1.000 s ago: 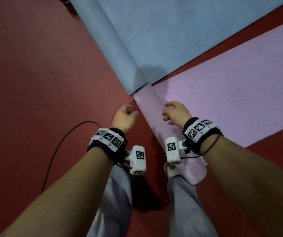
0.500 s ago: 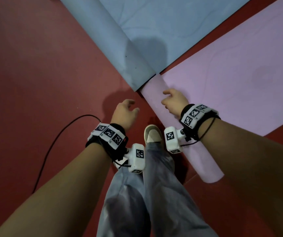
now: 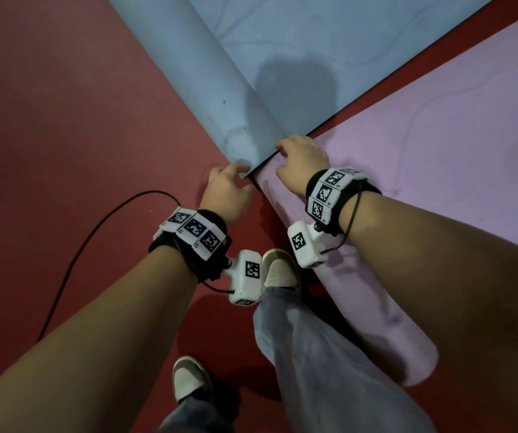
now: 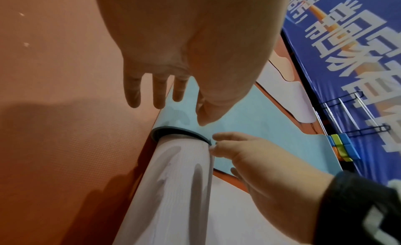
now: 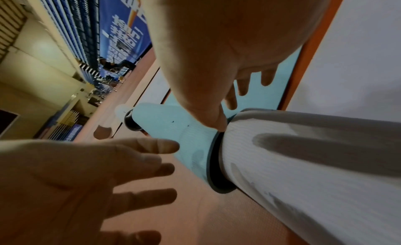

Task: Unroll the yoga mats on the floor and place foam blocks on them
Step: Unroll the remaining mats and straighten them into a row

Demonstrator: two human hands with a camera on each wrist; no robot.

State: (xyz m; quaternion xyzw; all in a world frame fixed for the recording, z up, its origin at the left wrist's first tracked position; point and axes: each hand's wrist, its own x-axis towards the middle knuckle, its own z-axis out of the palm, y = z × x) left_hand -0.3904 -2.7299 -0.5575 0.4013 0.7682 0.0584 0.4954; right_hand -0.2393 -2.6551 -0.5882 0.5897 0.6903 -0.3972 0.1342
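Red floor (image 3: 64, 126) bears a blue roll (image 3: 211, 89), likely soft and light: push its near end, where left hand (image 3: 226, 192) and right hand (image 3: 303, 160) sit, fingers (image 4: 158, 92) loose, empty.

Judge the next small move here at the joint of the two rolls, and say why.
Probably slip the end of the blue roll off the pink roll. In the wrist views its edge curls over the pink roll's end, likely binding both; the left hand and right hand are open at that joint.
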